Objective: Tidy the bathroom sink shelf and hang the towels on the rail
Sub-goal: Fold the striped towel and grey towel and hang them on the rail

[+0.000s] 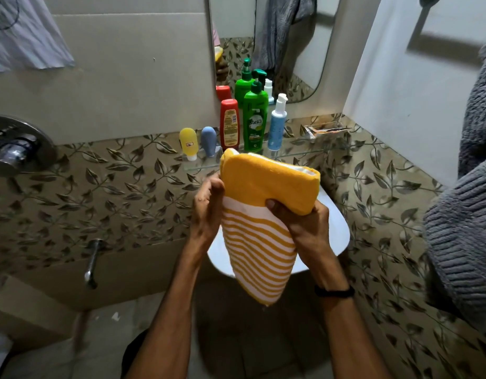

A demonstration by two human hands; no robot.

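While both hands grip a folded yellow towel (266, 203) above the sink (337, 228), left hand (209, 206) and right hand (299, 222) fingers are closed on it; bottles (254, 121) line the shelf (304, 153).

Both my bare forearms reach up from the bottom of the frame toward its centre. My left hand (207, 207) is curled closed, fingers bunched at centre left. My right hand (299, 222) is clenched too, thumb forward, with a dark band on its wrist.
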